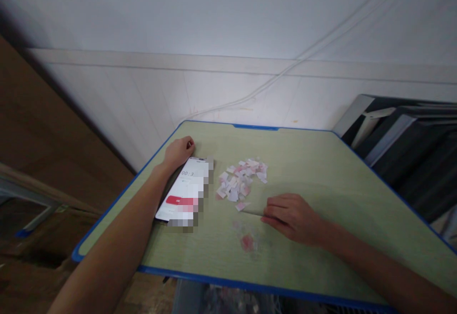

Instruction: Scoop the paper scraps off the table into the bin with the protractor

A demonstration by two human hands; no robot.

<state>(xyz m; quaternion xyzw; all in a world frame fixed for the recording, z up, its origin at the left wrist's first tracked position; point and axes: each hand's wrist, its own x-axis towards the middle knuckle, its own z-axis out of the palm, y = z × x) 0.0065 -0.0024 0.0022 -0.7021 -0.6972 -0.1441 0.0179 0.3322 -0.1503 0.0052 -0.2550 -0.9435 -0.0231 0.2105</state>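
My right hand (287, 214) is closed around thin pointed tweezers (253, 213), their tip reaching left over the table. At that tip is a small pinkish-white paper piece (241, 206), just below a loose heap of similar paper scraps (235, 183). Closer to me lies a small clear plastic piece with a pink-red patch (247, 242), partly blurred. My left hand (179, 151) rests loosely curled at the table's far left, with nothing visible in its fingers. Beside that forearm a phone (183, 185) lies face up, showing timer digits and a red button.
A light green table (314, 161) with a blue rim stands against the white wall (221, 90). Dark folders or boxes (410, 147) lean at the right. A wooden panel (46, 100) rises at the left. Below the front edge is a container (228, 299) holding clear and pinkish bits.
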